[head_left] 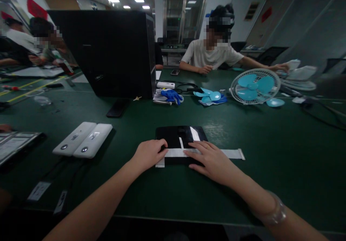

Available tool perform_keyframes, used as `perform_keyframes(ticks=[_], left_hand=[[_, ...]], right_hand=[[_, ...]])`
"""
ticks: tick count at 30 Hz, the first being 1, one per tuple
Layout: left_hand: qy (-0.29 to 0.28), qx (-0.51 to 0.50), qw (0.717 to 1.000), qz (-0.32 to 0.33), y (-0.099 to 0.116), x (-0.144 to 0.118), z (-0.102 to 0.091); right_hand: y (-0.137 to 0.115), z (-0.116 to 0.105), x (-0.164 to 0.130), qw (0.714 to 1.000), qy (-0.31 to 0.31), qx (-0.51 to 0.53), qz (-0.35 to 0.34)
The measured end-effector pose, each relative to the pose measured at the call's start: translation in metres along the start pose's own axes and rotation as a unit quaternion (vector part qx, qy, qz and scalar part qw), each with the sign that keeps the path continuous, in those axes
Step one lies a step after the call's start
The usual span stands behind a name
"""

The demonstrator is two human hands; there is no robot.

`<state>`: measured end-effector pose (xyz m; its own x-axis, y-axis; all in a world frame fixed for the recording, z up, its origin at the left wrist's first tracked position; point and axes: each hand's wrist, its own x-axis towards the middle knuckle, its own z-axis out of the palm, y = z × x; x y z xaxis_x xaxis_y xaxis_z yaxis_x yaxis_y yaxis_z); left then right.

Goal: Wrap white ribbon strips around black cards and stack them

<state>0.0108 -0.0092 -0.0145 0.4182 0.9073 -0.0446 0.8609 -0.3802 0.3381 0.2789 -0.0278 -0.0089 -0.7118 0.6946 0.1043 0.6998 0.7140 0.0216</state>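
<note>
While both of our hands rest on the green table point(270, 143), we press a long white strip point(232, 153) down across a flat black pad point(173, 135) that lies just in front of us. Our left hand point(149, 154) is loosely curled, with the fingers bent down on the left part of the strip and on the near edge of the pad; it presses on them and does not close around anything. Our right hand point(213, 160) is open and flat, palm down, the fingers spread over the middle of the strip, and it also grips nothing. The strip lies across the near edge of the pad and its right end sticks out onto the bare table. A shorter white band point(194, 133) lies slanted on the top of the pad. To the left of us two white oblong devices point(83, 140) lie side by side. Farther away a white fan with light blue blades point(254, 86) stands near a loose blue blade piece point(211, 96), and a big black case point(110, 52) stands behind. A person in a pale shirt point(213, 55) sits at the far side of the table.
</note>
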Motion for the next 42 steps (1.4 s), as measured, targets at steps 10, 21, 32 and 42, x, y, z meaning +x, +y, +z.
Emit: perform_keyframes(ticks=[10, 21, 32, 42], left_hand=[[0.046, -0.06, 0.997, -0.032, -0.002, 0.0, -0.001], [0.171, -0.187, 0.966, -0.058, -0.01, -0.001, -0.002], [0.149, -0.2, 0.966, -0.067, -0.015, 0.0, 0.0], [0.124, -0.198, 0.971, -0.057, -0.014, -0.002, 0.0]], right_hand=[[-0.007, -0.01, 0.006, 1.0, 0.008, -0.012, -0.013], [0.017, -0.007, 0.019, 0.993, -0.024, 0.113, -0.018], [0.036, -0.003, 0.014, 0.996, -0.006, 0.081, 0.04], [0.155, 0.004, -0.056, 0.956, -0.022, 0.036, 0.289]])
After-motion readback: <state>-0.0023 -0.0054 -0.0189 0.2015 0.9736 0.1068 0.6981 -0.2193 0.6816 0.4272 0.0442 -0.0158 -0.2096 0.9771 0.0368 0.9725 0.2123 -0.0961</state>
